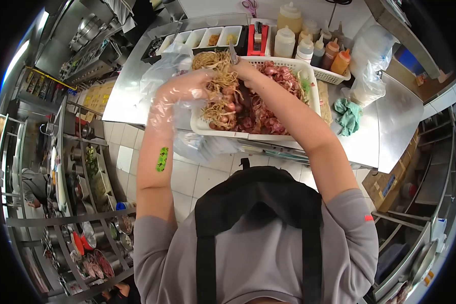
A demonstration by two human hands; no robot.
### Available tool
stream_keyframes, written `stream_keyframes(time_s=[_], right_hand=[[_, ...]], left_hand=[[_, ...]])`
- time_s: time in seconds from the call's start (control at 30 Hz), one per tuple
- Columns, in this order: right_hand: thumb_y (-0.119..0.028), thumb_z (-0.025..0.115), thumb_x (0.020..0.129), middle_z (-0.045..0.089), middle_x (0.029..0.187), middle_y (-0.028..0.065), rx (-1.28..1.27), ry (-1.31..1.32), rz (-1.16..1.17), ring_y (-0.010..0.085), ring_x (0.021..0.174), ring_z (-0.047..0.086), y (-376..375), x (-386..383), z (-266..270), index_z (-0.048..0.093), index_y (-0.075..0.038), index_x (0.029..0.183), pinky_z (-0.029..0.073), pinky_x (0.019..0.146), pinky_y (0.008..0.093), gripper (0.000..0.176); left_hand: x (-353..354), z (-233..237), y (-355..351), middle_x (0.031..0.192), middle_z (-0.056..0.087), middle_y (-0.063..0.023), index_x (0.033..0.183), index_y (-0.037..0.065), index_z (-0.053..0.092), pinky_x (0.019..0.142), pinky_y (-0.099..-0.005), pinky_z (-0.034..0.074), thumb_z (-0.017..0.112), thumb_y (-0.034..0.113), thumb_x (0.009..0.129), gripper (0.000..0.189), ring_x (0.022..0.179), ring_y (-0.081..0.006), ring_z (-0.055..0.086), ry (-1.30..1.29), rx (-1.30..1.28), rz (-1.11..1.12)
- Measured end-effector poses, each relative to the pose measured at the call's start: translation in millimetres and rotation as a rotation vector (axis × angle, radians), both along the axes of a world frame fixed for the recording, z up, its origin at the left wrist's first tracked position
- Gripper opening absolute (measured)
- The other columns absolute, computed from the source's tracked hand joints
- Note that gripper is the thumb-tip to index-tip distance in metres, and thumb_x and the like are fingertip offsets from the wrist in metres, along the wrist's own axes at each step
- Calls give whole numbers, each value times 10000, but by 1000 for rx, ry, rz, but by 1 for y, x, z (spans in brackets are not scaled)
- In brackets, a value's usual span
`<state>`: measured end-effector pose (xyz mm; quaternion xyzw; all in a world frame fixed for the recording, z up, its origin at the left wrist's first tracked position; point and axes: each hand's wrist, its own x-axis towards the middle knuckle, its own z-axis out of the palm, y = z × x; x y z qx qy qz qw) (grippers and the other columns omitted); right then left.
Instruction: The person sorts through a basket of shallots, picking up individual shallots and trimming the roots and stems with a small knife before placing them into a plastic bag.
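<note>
One white tray, red shallots inside; left hand gripping shallot bunch, right hand gripping metal tool.

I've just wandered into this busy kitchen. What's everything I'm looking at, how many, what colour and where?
Tray: one, white, on worktop
Shallot-like bulbs: many, reddish-purple, in tray
Dry stalks: many, straw-brown, tray's left side
Containers: several, white, behind tray, left
Device: one, red and silver, behind tray
Scissors: one pair, purple, worktop's back
Bottles: several, white, yellowish, orange, dark, behind tray, right
Cloth: one, green, right of tray
Worktop: one, silvery, beneath tray
Floor tiles: many, whitish, below worktop
Co-worker: one, grey top, far left
Metal blade: one, grey, at right hand
Left hand: one, under clear plastic, against stalks
Right hand: one, bare, above tray
</note>
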<state>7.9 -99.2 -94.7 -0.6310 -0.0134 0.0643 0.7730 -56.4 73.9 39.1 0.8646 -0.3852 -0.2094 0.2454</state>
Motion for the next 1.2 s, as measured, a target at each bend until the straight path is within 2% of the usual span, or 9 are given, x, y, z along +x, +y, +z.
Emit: stream_keyframes(time_s=[0.13,0.2,0.3,0.37,0.57,0.7,0.83,1.03,1.2], right_hand=[[-134,772,663,536,604,71,-321,38,209,130,371,449,-48,-23,57,570,8,985,383,347,268,406],[-161,774,680,390,502,-43,-420,92,284,57,381,362,-81,-19,68,353,4,1326,270,348,227,788],[-212,797,645,530,621,77,-386,16,268,129,367,450,-122,-29,82,559,5,1082,333,335,252,543],[-204,764,686,588,709,54,-745,-27,186,134,545,549,-135,-45,91,427,1,1290,431,455,283,722],[-256,750,665,630,1048,187,-1243,-209,9,331,1000,578,-132,-99,20,524,-45,1201,424,884,384,619],[-219,732,662,623,1041,210,-1015,-80,-91,352,996,574,-146,-107,17,532,-38,1187,434,858,391,590],[-169,665,684,616,703,155,-909,58,-229,222,519,603,-155,-115,34,594,11,989,477,501,350,361],[-124,645,734,626,727,94,-514,28,-300,155,493,548,-165,-118,24,591,32,935,438,434,284,260],[-119,644,756,635,770,75,-509,-4,-234,127,569,559,-172,-102,38,585,32,989,412,408,253,284]], left_hand=[[3,-23,-15,1178,571,-143,1181,7,537,896,-319,440,723,175,735,511,1058,-234,549,-14,172,9],[14,-70,-12,1156,579,-150,1142,-2,556,882,-330,441,712,156,712,484,1038,-255,557,6,88,-71],[-6,-67,-41,1078,613,-160,1187,9,547,861,-335,456,691,212,712,536,977,-266,593,122,187,-79],[-6,-73,-54,1023,637,-171,1211,14,545,806,-325,473,650,259,722,557,904,-243,620,113,243,-184],[-14,-69,-83,926,616,-179,1053,-14,600,738,-355,459,611,276,764,410,846,-254,600,69,-169,-7],[-15,-88,-120,880,597,-211,923,-22,594,807,-408,440,611,379,768,430,887,-331,577,-360,-220,20],[-30,-96,-158,856,594,-243,858,-67,569,837,-428,431,690,359,678,478,928,-371,559,-531,17,171],[-24,-134,-165,861,606,-228,845,-61,575,828,-398,455,674,183,646,330,894,-367,582,-805,-56,321],[-21,-83,-142,840,623,-215,755,-18,636,781,-392,499,657,160,694,189,803,-291,627,-340,-36,236]])
